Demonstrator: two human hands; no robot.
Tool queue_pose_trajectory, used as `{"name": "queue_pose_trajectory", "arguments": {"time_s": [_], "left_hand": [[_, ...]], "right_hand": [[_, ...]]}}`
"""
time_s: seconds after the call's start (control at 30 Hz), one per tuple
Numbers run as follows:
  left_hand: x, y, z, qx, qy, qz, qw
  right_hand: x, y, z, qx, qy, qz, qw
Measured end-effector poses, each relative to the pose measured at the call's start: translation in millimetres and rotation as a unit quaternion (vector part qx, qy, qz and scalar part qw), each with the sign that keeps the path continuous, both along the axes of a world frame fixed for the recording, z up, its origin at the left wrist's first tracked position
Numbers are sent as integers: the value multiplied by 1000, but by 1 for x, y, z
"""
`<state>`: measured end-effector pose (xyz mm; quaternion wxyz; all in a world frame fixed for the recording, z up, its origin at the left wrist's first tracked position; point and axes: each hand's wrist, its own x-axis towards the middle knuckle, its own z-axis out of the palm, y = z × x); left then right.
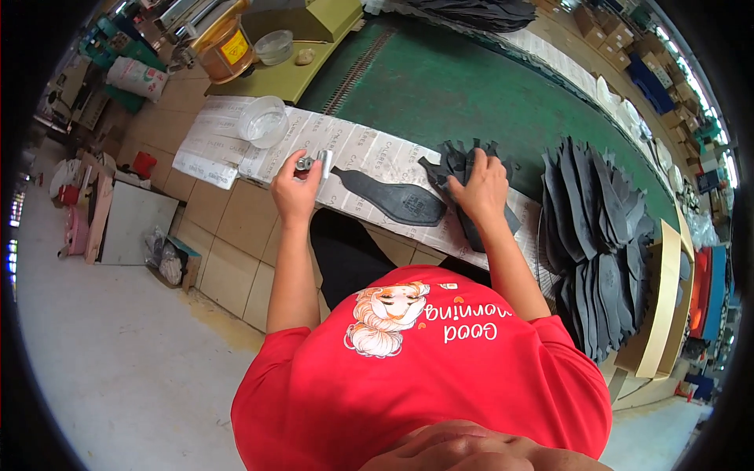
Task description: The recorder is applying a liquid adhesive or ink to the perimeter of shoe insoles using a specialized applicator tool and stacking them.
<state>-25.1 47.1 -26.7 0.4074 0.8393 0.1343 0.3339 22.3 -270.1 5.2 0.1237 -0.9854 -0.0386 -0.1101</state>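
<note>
An amber container [212, 66] bearing a yellow label [235, 49] stands just beside a clear bowl [274, 55], with cardboard boxes [616, 36] at upper right.
</note>
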Motion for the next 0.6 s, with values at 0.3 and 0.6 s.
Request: {"name": "queue_pose_trajectory", "arguments": {"time_s": [0.3, 0.6], "left_hand": [[-12, -6, 11, -1, -19, -9, 1000], [-18, -34, 8, 135, -53, -119, 982]], "right_hand": [[-13, 97, -56, 34, 42, 317, 947], [-18, 100, -31, 170, 36, 285, 943]]}}
